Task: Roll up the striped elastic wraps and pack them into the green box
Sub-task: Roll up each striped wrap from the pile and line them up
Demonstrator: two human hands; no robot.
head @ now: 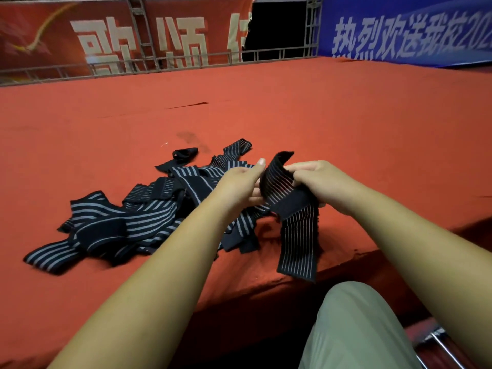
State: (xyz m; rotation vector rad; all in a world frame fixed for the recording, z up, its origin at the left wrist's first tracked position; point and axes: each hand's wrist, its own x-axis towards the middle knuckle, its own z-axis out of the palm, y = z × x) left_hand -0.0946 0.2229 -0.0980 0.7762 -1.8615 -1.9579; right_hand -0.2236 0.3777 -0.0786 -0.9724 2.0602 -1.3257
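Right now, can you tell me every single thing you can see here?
held wrap: one, black with pale stripes, between both hands, tail hanging down
loose wraps: tangled pile, too jumbled to count, black with grey stripes, on the cloth left of the hands
cloth: one, red, covering the platform
red banner: one, back left
blue banner: one, back right
railing: one, grey metal, along the far edge
trouser leg: one, grey-green, bottom right
left hand: one, gripping the held wrap
right hand: one, fingers curled on the held wrap
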